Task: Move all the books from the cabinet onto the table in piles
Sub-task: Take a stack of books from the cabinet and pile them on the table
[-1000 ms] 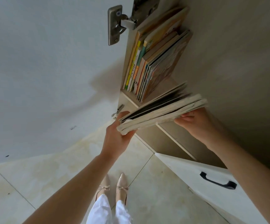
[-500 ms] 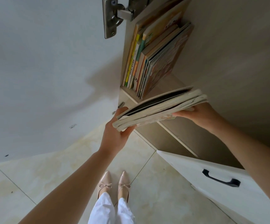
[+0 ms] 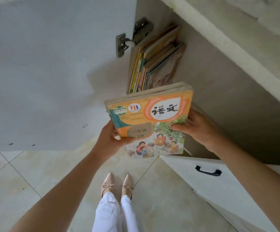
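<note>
A small stack of books [image 3: 150, 121] is held in front of the open cabinet [image 3: 219, 101], above the floor [image 3: 35, 178] and clear of the shelf. The left hand [image 3: 112, 139] grasps the stack at its lower left corner, with the thumb on the top cover and the fingers hidden beneath. The right hand [image 3: 196, 129] grasps the right edge in the same way, thumb on the cover. So each grip is closed on the stack, and neither is released.

More books [image 3: 154, 64] are standing in the cabinet, leaning against its left wall, so the task is judged to be far from finished. The desk is not seen in this view.

For the step in hand, the stack should be kept level and pressed together from both sides, because the thin books could slide out from between the covers. The open door [image 3: 52, 72] on the left and the lower door with the black handle [image 3: 208, 171] should be avoided when the body is turned away.

On the top cover the large characters 语文 can be read in a white oval. Two round logos are printed at the upper left, and a brown label is below them, but its small writing is too blurred to be read with certainty.
</note>
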`<action>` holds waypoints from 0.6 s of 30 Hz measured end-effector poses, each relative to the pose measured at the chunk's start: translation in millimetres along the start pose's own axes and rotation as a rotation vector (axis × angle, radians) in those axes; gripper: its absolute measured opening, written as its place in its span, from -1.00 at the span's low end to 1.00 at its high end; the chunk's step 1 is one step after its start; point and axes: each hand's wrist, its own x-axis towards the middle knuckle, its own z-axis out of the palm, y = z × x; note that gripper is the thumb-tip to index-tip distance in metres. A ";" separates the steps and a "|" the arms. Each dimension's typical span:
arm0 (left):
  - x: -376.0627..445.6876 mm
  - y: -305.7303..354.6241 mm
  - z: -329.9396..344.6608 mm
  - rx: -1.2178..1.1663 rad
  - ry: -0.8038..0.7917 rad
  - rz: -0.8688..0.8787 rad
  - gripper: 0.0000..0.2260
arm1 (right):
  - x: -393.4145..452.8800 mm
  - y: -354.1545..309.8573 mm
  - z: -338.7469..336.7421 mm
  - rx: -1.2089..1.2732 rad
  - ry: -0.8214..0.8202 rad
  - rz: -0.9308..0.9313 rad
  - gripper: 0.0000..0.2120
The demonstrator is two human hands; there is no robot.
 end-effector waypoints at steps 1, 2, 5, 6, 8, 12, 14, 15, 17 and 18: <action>-14.3 8.5 -5.7 -0.062 -0.009 -0.038 -0.45 | -11.4 -7.0 3.6 0.020 -0.009 0.019 -0.58; -30.1 16.3 -11.2 -0.135 -0.011 -0.080 -0.43 | -23.7 -14.8 8.9 0.065 -0.020 0.042 -0.62; -80.8 35.1 -22.8 -0.329 0.049 -0.163 -0.33 | -55.8 -37.3 28.3 0.185 -0.065 0.119 -0.66; -99.2 42.4 -26.6 -0.377 0.092 -0.189 -0.30 | -67.0 -48.0 35.2 0.222 -0.081 0.146 -0.69; -130.5 52.3 -31.2 -0.468 0.184 -0.240 -0.28 | -83.1 -66.5 47.9 0.291 -0.135 0.186 -0.72; -192.2 65.8 -45.1 -0.613 0.335 -0.304 -0.38 | -110.1 -103.9 80.0 0.276 -0.211 0.200 -0.74; -221.9 72.0 -52.4 -0.668 0.380 -0.302 -0.42 | -124.2 -121.5 98.9 0.213 -0.224 0.177 -0.80; -235.9 74.7 -57.3 -0.688 0.404 -0.296 -0.43 | -131.7 -130.2 109.5 0.187 -0.233 0.160 -0.80; -261.3 77.5 -66.0 -0.688 0.468 -0.294 -0.44 | -148.0 -145.0 129.6 0.148 -0.244 0.125 -0.79; -276.9 77.4 -72.7 -0.684 0.514 -0.291 -0.44 | -156.7 -151.5 143.8 0.118 -0.264 0.106 -0.80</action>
